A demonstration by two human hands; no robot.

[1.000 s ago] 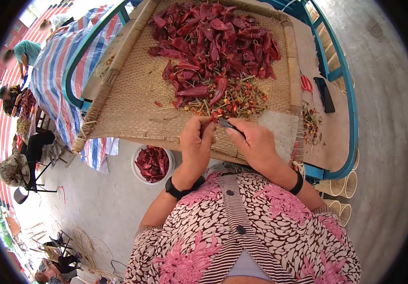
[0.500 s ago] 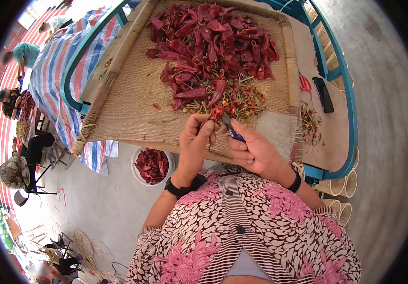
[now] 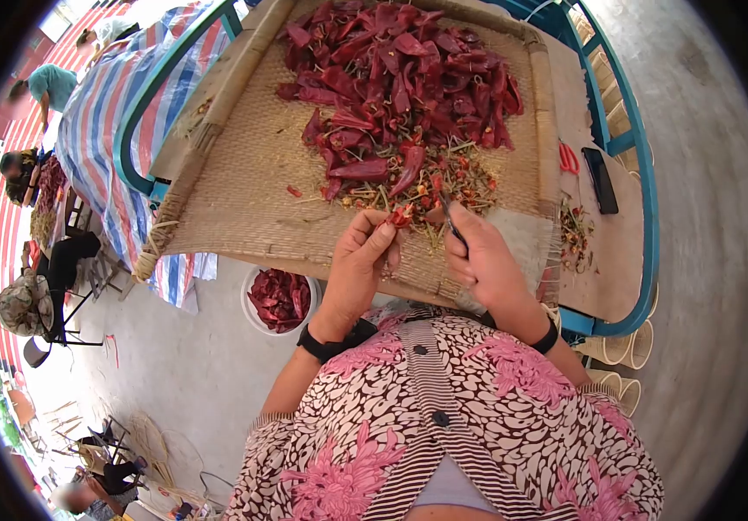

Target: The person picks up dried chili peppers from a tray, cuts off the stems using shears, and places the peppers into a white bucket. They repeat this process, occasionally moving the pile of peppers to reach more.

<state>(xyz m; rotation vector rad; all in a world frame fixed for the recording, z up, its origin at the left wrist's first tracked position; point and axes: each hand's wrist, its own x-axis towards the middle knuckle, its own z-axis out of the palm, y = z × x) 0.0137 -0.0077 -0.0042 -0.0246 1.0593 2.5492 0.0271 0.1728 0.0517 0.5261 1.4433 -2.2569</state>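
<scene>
Between the fingertips of my left hand [image 3: 358, 265] is a dried red chili pepper [image 3: 401, 216], its stem end facing right. My right hand [image 3: 489, 260] is wrapped round a pair of small dark snips [image 3: 452, 224], whose tips point up and stand apart from the pepper. Both hands are over the near edge of a woven tray [image 3: 235, 200]. Just beyond them lies a scatter of cut stems and caps [image 3: 469, 178]. A large heap of dried red chilies [image 3: 391, 78] covers the far part of the tray.
A white bucket [image 3: 247, 314] of chilies stands on the floor, left below the tray. Red-handled scissors [image 3: 569, 158], a phone [image 3: 600, 181] and stem scraps [image 3: 575, 234] lie to the right, inside a teal metal frame [image 3: 648, 252]. Several people sit or bend at the far left.
My right hand has moved the snips right and away from the pepper, turning the tips upward. My left hand still pinches the pepper. The view has shifted slightly.
</scene>
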